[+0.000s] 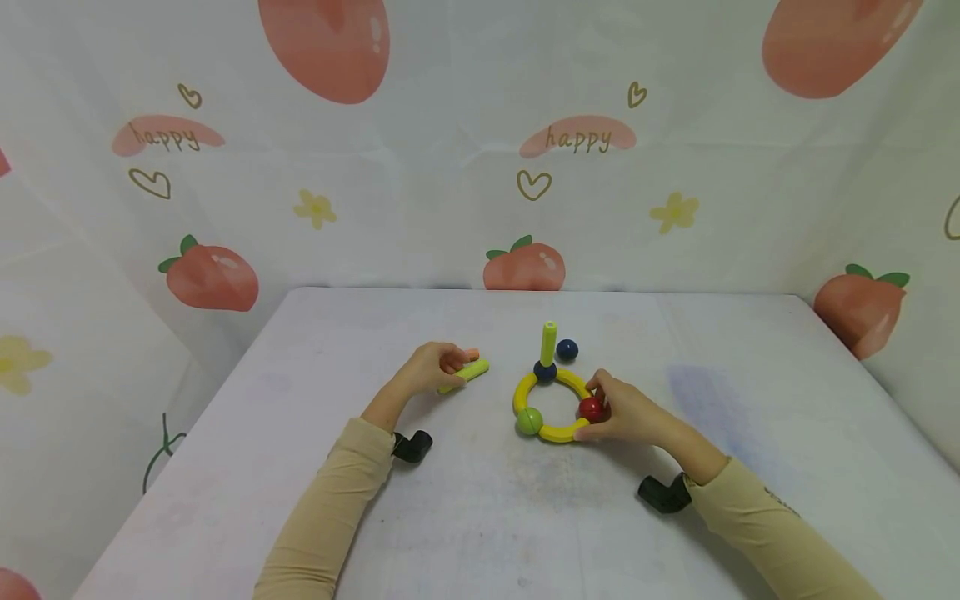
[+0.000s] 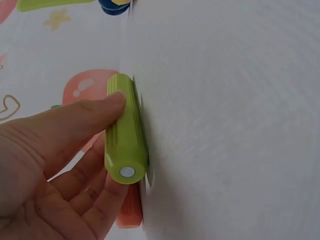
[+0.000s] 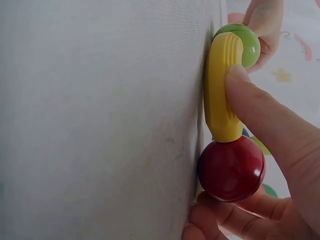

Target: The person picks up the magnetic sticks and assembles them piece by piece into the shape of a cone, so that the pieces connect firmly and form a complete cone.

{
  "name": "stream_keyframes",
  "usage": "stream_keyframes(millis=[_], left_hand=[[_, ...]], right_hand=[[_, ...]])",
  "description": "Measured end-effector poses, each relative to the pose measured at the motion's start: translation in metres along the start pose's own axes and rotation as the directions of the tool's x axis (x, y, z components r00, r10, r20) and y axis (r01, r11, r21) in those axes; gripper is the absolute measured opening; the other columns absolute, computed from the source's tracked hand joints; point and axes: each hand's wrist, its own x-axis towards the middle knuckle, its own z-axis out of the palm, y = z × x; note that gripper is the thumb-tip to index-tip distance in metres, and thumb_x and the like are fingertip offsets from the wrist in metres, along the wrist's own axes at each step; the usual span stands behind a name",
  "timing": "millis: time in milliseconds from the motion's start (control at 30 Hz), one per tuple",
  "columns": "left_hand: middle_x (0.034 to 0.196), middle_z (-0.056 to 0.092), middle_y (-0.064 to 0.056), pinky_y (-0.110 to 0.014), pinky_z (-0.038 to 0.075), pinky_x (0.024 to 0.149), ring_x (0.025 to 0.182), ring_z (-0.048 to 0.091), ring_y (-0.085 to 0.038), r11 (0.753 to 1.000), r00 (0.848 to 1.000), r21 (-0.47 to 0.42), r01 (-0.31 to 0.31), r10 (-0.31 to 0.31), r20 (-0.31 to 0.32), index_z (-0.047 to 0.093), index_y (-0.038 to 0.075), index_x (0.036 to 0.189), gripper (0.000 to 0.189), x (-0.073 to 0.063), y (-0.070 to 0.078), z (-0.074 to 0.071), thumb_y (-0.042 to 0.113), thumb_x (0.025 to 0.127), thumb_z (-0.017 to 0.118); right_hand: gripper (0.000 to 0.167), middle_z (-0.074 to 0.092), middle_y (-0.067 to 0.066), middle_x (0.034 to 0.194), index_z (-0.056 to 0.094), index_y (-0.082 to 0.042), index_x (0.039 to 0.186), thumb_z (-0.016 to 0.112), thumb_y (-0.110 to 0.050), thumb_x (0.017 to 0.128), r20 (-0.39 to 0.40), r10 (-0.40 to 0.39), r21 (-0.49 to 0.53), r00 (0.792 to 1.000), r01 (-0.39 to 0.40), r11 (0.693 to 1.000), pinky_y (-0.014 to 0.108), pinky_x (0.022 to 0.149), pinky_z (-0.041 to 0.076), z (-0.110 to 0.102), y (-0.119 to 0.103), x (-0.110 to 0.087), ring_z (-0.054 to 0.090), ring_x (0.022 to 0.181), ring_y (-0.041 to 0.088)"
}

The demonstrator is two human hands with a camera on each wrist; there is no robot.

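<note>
The printed cloth (image 1: pixel 450 208) stands behind the counter (image 1: pixel 465 517), whose far edge lies beyond all my pieces. I have the most room on the near side and out to the left and right; on the far side the margin is shorter.

The yellow ring (image 1: pixel 522 396) lies flat at about the middle of the counter, and it looks closed: three curved bars meet at three balls, with a short green post (image 1: pixel 549 344) upright on the far one. I judge the ring itself done and the upright part only begun, since just one ball carries a post.

My right grip (image 1: pixel 628 412) pinches the ring on its right side, thumb on the near bar and fingers about the red ball (image 3: pixel 231 170). My left grip (image 1: pixel 431 367) pinches a loose green rod (image 2: pixel 125 145) between thumb and fingers, left of the ring, with bare counter between the two. An orange rod (image 2: pixel 130 210) lies just past it, unjoined.

Smallest are the balls: the green one (image 1: pixel 529 421) at the ring's near left and a spare dark blue one (image 1: pixel 567 350), loose just right of the post. The green and red balls bear no post, so the rods and the spare ball seem to be what is left.
</note>
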Motion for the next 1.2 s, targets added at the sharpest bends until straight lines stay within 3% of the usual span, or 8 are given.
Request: stream_keyframes(millis=[267,433,633,900,1200], left_hand=[[0.100,0.067,-0.016,-0.029,0.052,0.078,0.087,0.063,-0.022,0.999,1.000,0.037,-0.019,0.019,0.011,0.063,-0.003,0.108,0.030,-0.002,0.002,0.000,0.004,0.080,0.069],[0.107,0.067,-0.016,-0.030,0.052,0.082,0.092,0.062,-0.022,0.999,1.000,-0.032,0.001,-0.001,-0.010,0.063,-0.002,0.112,0.032,-0.002,0.002,0.002,0.005,0.081,0.066],[0.113,0.065,-0.018,-0.031,0.051,0.086,0.098,0.061,-0.025,0.994,0.999,-0.103,-0.038,0.037,-0.017,0.062,-0.002,0.118,0.037,-0.005,0.008,0.005,0.003,0.081,0.065],[0.110,0.064,-0.016,-0.023,0.049,0.077,0.096,0.059,-0.021,0.987,1.000,-0.161,-0.027,0.028,0.004,0.059,0.000,0.122,0.042,-0.004,0.016,0.011,0.005,0.080,0.061],[0.110,0.062,-0.015,-0.023,0.048,0.077,0.097,0.060,-0.022,0.982,0.999,-0.186,-0.032,0.034,0.009,0.057,0.000,0.124,0.043,-0.008,0.022,0.015,0.005,0.082,0.062]], right_hand=[[0.068,0.059,0.013,0.096,0.042,0.003,0.113,0.081,-0.033,0.071,0.010,0.002,0.009,1.000,-0.002,1.000,0.032,0.074,0.051,-0.001,0.000,0.001,0.054,0.082,0.018],[0.068,0.059,0.014,0.096,0.042,0.003,0.113,0.081,-0.034,0.071,0.009,-0.005,0.005,1.000,0.005,1.000,0.032,0.075,0.052,-0.001,0.000,0.001,0.055,0.083,0.018],[0.068,0.059,0.014,0.097,0.042,0.004,0.113,0.081,-0.034,0.070,0.007,-0.003,0.005,1.000,0.003,1.000,0.034,0.076,0.052,-0.001,0.000,0.001,0.055,0.084,0.018],[0.068,0.059,0.014,0.097,0.042,0.004,0.112,0.081,-0.033,0.070,0.006,-0.008,0.014,1.000,0.008,1.000,0.033,0.075,0.052,-0.001,-0.001,0.001,0.056,0.083,0.018],[0.068,0.059,0.013,0.096,0.042,0.004,0.112,0.081,-0.034,0.070,0.008,0.006,0.012,1.000,-0.007,1.000,0.031,0.074,0.052,0.000,-0.001,0.001,0.055,0.082,0.017]])
